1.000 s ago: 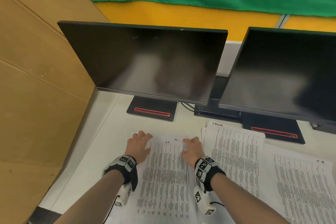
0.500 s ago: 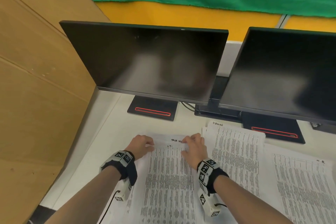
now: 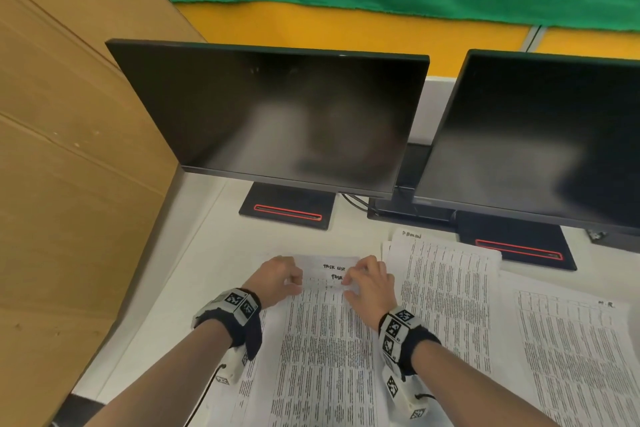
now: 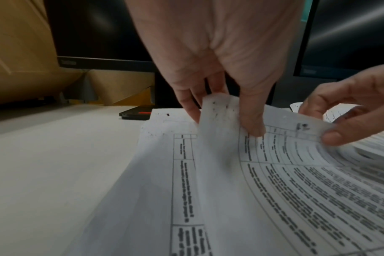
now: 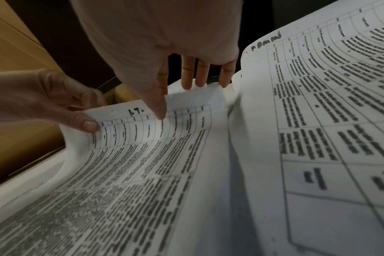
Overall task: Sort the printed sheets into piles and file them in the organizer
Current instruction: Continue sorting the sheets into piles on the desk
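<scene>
Three piles of printed sheets lie on the white desk: a left pile (image 3: 325,350), a middle pile (image 3: 446,291) and a right pile (image 3: 571,357). The left pile's top sheet (image 4: 281,150) is curled up at its far edge. My left hand (image 3: 294,282) pinches that edge near its left corner, thumb on top (image 4: 221,121). My right hand (image 3: 348,282) pinches the same edge further right, thumb on the printed face and fingers behind (image 5: 178,100). The sheet underneath (image 3: 332,265) shows handwritten words at its top. No organizer is in view.
Two dark monitors (image 3: 277,114) (image 3: 540,135) stand on black bases (image 3: 287,206) just beyond the piles. A brown board wall (image 3: 69,184) closes off the left side. A strip of bare desk (image 3: 194,270) lies left of the left pile.
Both hands lay flat on the left pile's top sheet; they have since curled, pinched its far edge and peeled it up toward me, uncovering handwriting on the sheet below.
</scene>
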The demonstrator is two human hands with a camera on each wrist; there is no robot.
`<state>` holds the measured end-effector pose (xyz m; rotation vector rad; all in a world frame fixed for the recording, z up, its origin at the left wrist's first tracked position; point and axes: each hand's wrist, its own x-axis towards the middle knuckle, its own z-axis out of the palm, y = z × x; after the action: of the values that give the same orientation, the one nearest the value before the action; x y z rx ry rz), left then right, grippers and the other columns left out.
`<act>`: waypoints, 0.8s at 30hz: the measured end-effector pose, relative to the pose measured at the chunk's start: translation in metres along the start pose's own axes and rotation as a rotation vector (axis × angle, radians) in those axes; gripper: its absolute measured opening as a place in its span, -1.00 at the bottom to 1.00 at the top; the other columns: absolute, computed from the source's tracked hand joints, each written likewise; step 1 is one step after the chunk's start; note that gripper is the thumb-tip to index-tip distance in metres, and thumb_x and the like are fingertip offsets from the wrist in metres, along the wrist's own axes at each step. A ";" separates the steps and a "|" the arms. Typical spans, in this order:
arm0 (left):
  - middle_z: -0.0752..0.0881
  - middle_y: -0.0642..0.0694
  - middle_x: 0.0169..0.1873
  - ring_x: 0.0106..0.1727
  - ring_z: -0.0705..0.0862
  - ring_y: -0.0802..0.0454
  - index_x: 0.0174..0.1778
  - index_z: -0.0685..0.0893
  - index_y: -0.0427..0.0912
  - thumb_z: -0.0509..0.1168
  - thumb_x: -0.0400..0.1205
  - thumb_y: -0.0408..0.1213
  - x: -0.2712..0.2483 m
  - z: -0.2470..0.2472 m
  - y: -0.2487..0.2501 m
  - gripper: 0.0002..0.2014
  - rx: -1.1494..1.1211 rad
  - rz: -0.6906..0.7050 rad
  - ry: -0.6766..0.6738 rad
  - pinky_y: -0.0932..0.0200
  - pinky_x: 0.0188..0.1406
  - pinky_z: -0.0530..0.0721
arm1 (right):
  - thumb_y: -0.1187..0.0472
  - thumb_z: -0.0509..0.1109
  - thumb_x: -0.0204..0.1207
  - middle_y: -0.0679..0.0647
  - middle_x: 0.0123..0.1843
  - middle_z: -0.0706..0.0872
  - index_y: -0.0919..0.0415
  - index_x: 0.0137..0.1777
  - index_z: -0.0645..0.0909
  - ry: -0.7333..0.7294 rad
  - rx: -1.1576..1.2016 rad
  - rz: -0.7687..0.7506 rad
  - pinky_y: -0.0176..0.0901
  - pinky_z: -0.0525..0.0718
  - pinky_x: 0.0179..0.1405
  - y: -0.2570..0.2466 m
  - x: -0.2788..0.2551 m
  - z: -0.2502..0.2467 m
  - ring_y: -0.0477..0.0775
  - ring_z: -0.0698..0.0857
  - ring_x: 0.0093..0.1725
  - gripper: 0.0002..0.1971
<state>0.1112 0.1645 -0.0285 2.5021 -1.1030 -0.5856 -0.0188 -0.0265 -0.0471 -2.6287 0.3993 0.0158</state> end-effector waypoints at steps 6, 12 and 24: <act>0.57 -0.06 0.05 0.12 0.56 -0.06 -0.14 0.57 0.02 0.08 0.70 -0.07 0.007 0.002 -0.005 -0.80 0.067 -0.135 0.060 -0.04 0.20 0.45 | 0.11 0.30 0.54 -0.13 0.05 0.38 -0.08 -0.04 0.60 0.004 -0.043 -0.028 -0.14 0.22 0.10 0.002 -0.008 0.002 -0.09 0.33 0.11 -0.92; 0.61 0.09 -0.06 0.03 0.54 0.02 -0.02 0.52 0.03 0.31 0.52 -0.18 0.011 -0.011 -0.014 -0.84 0.241 -0.175 0.024 0.09 0.05 0.38 | 0.25 0.21 0.56 -0.17 -0.02 0.66 -0.07 -0.05 0.57 -0.048 0.059 -0.026 -0.03 0.20 0.29 0.004 -0.012 0.000 -0.05 0.53 0.09 -0.81; 0.50 0.10 -0.46 -0.34 0.48 0.05 -0.49 0.37 -0.03 0.42 0.50 -0.21 0.008 -0.016 -0.002 -0.64 0.025 -0.126 0.077 0.30 -0.44 0.33 | 0.13 0.28 0.58 -0.10 0.32 0.41 0.00 -0.01 0.68 0.040 0.043 -0.065 -0.08 0.29 0.27 0.000 -0.013 -0.002 -0.03 0.37 0.32 -0.86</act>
<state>0.1258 0.1620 -0.0174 2.6066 -0.9360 -0.5075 -0.0314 -0.0242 -0.0447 -2.6011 0.3236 -0.0657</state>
